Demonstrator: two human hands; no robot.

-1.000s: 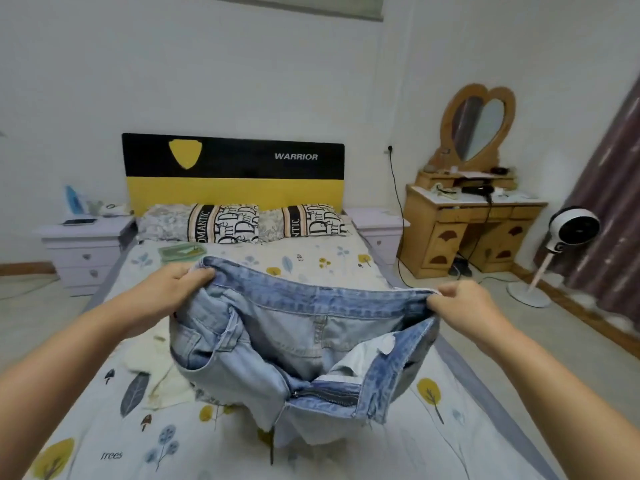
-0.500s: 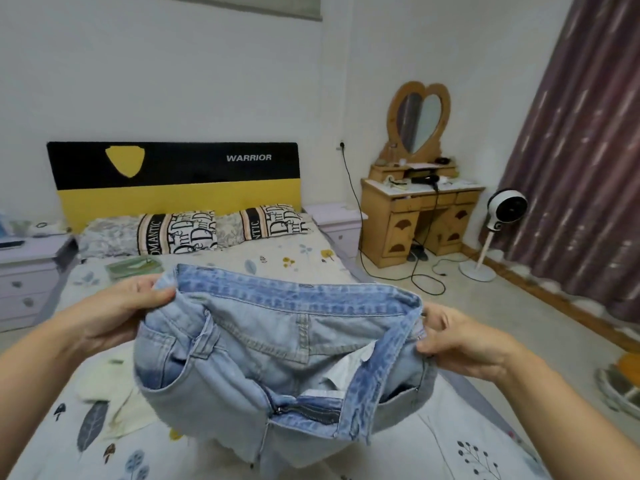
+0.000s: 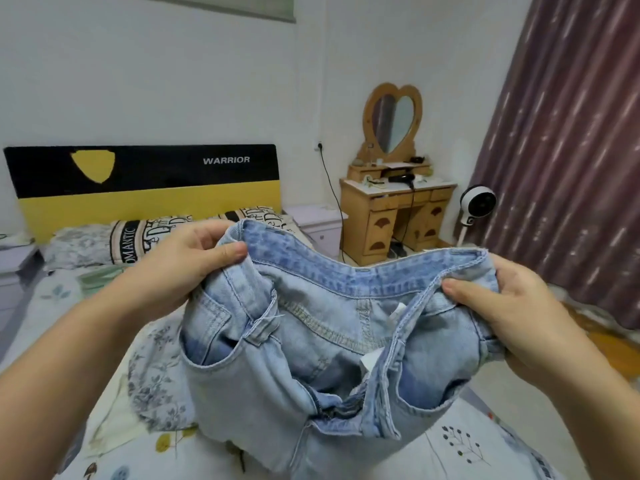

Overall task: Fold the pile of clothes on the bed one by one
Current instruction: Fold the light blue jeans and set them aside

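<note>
A pair of light-blue jeans hangs in the air over the bed, waistband up and fly unzipped toward me. My left hand grips the waistband's left side, thumb on top. At the right side, my right hand grips the waistband with its thumb pressed on the denim. The legs drop out of sight below the frame. A grey floral garment and a pale cream one lie on the sheet under my left forearm.
Patterned pillows line the black-and-yellow headboard. A folded green item lies near them. Right of the bed stand a nightstand, a wooden dressing table with a heart mirror, a white fan and dark curtains.
Both hands have lifted the jeans higher and closer to me, bringing the waistband ends nearer together. My view has swung to the right, showing more of the curtain.
</note>
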